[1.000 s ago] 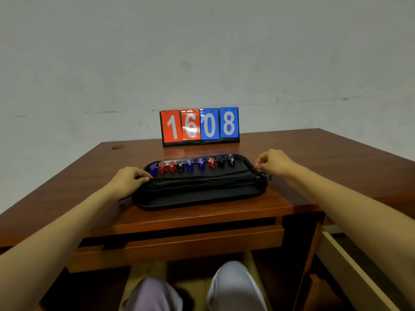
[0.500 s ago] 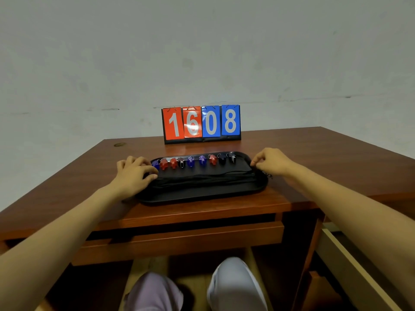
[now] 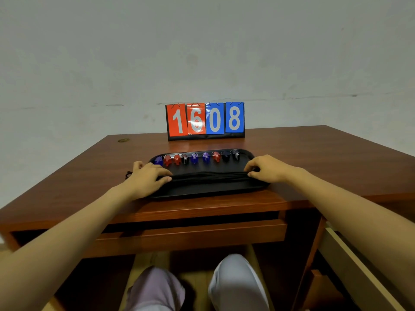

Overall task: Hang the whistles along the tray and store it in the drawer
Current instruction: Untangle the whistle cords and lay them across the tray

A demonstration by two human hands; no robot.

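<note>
Just in front of the scoreboard [image 3: 205,121] on your bench [image 3: 314,153] lies the tray [image 3: 202,190], a long, shallow, black plastic shape with rounded corners and a dull sheen. Along its far rim, the side nearest the scoreboard, the whistles [image 3: 194,157] sit in a single row: small, glossy plastic bodies in blue, red, purple and black, several with thin metal rings. The darkest ones at the right end of the row blend into the tray and are hard to tell apart.

A bundle of black cords [image 3: 208,175] runs lengthwise across the tray, nearer you than the whistles; single strands cannot be made out. Your left hand [image 3: 148,178] rests over the tray's left end, fingers [image 3: 165,173] curled narrow onto the cords. Your right hand [image 3: 268,168] sits at the right end, fingertips pinched on the cord bundle there. Both hands hide the tray's ends. A small dark knot of cord [image 3: 128,175] pokes out just left of your left hand.

Your bench is smooth reddish-brown wood with a soft shine. Below its front edge a drawer [image 3: 202,234] of the same wood shows. At lower right, a paler panel is cut off by the frame.
</note>
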